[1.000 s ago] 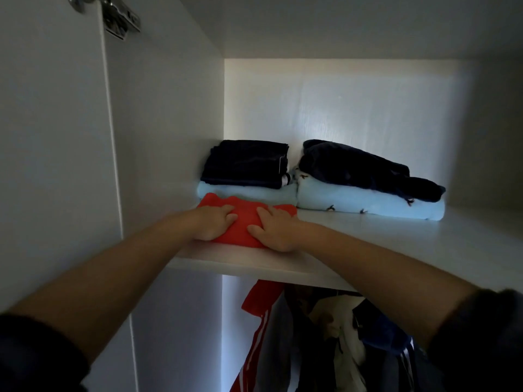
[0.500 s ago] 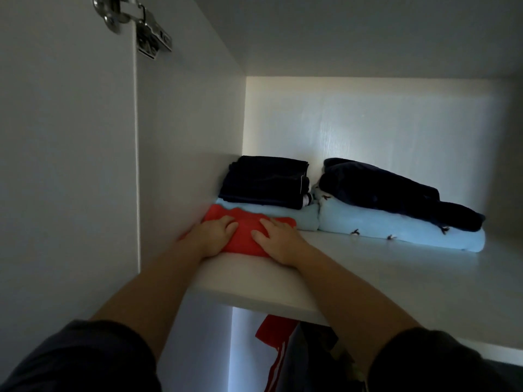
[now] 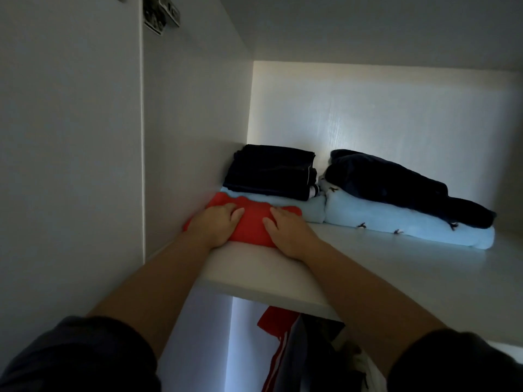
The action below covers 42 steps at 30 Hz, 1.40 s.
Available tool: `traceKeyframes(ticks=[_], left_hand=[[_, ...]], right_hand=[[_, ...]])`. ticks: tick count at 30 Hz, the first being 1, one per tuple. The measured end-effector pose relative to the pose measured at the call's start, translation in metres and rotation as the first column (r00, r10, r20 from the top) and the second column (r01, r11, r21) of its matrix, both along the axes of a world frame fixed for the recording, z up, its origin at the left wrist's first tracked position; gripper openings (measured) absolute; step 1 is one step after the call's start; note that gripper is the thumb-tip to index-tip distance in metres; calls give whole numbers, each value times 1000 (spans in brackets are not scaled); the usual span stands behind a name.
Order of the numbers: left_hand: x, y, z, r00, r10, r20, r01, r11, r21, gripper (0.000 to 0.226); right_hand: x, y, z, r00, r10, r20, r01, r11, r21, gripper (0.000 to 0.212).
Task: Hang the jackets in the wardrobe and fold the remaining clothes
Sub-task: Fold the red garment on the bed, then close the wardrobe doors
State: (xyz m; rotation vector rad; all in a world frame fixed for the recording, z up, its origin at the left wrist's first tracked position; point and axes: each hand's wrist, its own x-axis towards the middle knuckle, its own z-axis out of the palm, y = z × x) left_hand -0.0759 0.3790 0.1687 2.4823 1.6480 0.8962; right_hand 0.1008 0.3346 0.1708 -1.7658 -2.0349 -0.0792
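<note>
Red fold at the left end of the shelf (image 3: 396, 275), both my hands flat on it.

My worry: the red folded garment (image 3: 252, 225) butts against the left stack (image 3: 268, 172) behind it. Pushing further could rumple its rear edge or shove that stack askew, and dragging my palms off could open the fold. My left hand (image 3: 218, 225) covers its left part and my right hand (image 3: 288, 234) its right. The fingers of both are laid out and pressing, gripping nothing. The garment lies by the left wall, back from the front edge.
</note>
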Motion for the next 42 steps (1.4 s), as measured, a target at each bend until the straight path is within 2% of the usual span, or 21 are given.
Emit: traceKeyframes(ticks=[3,5,9,11,14,17,23,26,29,32,34,36,40,42], left_hand=[[-8,-22,5,998,35,54,-38,998,44,41],[-21,-53,7,990,39,133,-49,996,69,42],[-56,-156,-16,947,14,321,-101,961,257,36],[-73,-216,-36,919,8,394,-139,942,304,32],[-102,-298,-64,871,103,481,-236,945,226,27],[-135,-364,-82,860,184,476,-295,940,170,25],[-213,-464,-80,857,238,456,-374,897,236,29],[-246,-492,-75,834,210,511,-409,856,316,24],[-273,-501,-67,781,186,596,-457,821,342,21],[-293,-488,-60,725,126,677,-332,925,184,27],[-302,-477,-59,813,127,569,-238,963,126,15],[-305,-472,-60,867,124,482,-216,966,140,9],[-298,-476,-64,865,5,501,-119,973,196,15],[-283,-479,-67,853,-83,515,-27,979,202,12]], right_hand=[[-2,-23,4,1000,10,-3,-10,1000,-14,56],[-7,-52,8,996,51,-71,-50,999,12,57],[-38,-136,-9,960,217,-177,-186,967,173,54],[-61,-181,-26,923,313,-223,-266,939,219,51],[-99,-242,-56,861,381,-336,-336,923,185,49],[-140,-293,-87,805,422,-416,-419,902,105,50],[-235,-383,-133,747,462,-478,-544,838,-40,55],[-280,-412,-150,715,475,-513,-575,817,-44,70],[-321,-427,-165,690,413,-594,-548,834,-57,93],[-358,-427,-171,716,278,-640,-420,905,-76,105],[-376,-428,-172,765,162,-623,-272,959,-84,103],[-388,-431,-173,804,77,-590,-155,985,-82,98],[-387,-443,-180,799,30,-600,-65,997,-37,92],[-370,-453,-183,767,20,-641,-34,999,-9,87]])
